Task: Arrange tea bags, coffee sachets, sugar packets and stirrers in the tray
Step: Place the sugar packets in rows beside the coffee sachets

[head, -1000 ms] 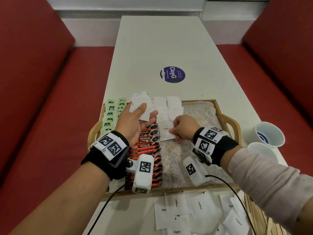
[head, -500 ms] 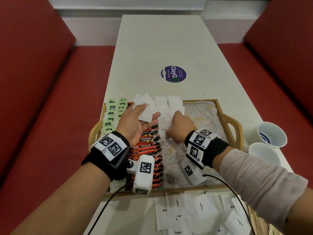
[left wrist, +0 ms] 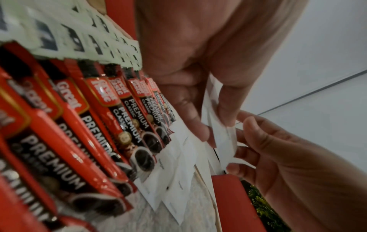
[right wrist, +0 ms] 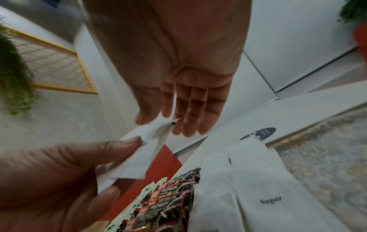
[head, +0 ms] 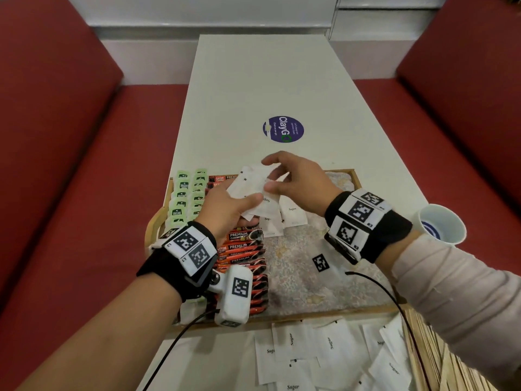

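Observation:
My left hand [head: 239, 206] grips a fanned stack of white sugar packets [head: 253, 184] above the wooden tray [head: 355, 176]. My right hand [head: 275, 176] pinches the top packet of that stack between thumb and fingers; the wrist views show this pinch on the packet [right wrist: 151, 133] and the stack [left wrist: 224, 138]. In the tray, green tea bags [head: 186, 193] fill the left column, and red coffee sachets [head: 242, 251] lie beside them. Right of those, a few sugar packets [head: 291, 214] lie flat. Wooden stirrers [head: 439, 362] lie on the table at the bottom right.
Several loose sugar packets [head: 324, 356] lie on the white table in front of the tray. Two paper cups [head: 439, 224] stand right of the tray. The tray's patterned liner [head: 304, 277] shows bare on its right half. Red benches flank the table.
My right hand rose from the packets laid in the tray to the stack in my left hand and took hold of its top packet. The left hand stayed nearly still.

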Motion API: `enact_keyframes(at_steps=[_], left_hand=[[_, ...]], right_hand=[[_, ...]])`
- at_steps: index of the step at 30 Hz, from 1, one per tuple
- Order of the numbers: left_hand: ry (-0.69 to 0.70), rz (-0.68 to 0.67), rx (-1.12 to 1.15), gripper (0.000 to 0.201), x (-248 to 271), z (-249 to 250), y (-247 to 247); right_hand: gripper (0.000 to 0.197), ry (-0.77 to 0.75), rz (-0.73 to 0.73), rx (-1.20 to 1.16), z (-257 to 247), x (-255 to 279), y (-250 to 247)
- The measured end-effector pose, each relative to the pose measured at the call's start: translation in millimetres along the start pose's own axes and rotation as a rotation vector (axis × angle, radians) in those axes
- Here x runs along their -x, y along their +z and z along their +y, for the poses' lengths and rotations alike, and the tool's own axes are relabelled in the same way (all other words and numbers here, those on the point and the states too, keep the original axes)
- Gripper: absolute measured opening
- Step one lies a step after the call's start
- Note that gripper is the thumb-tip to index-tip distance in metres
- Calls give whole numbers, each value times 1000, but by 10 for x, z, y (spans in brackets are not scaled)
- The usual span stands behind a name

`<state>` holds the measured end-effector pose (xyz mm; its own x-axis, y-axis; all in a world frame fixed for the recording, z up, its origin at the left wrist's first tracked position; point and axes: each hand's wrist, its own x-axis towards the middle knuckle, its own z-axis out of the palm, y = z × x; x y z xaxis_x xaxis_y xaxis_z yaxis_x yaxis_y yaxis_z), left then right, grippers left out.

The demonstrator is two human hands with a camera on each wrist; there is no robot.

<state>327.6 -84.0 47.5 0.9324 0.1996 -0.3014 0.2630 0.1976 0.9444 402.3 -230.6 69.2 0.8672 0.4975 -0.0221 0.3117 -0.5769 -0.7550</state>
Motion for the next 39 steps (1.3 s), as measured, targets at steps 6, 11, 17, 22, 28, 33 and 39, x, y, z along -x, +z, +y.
enact_keyframes(at_steps=[6, 11, 17, 22, 28, 33, 39], left_hand=[[20, 46, 94, 19, -30, -1, 40], [-15, 42, 208, 30, -58, -71, 82], [72, 51, 211, 21, -81, -36, 173], [92, 54, 115, 24, -137, -7, 150], [33, 52, 220, 17, -157, -3, 128], [34, 65, 273, 14, -150, 18, 103], [37, 68, 270, 13, -126, 17, 92]], right_hand=[[29, 91, 64, -89, 34, -5, -7], [21, 180, 192, -451, 17, 65, 20], [31, 173, 144, -392, 26, 171, 107], [2, 132, 46, -13, 88, 187, 22], [6, 347, 15, -314, 324, 184, -135], [18, 613, -77, -420, 479, 248, -109], [15, 766, -125, -416, 493, 251, 62]])
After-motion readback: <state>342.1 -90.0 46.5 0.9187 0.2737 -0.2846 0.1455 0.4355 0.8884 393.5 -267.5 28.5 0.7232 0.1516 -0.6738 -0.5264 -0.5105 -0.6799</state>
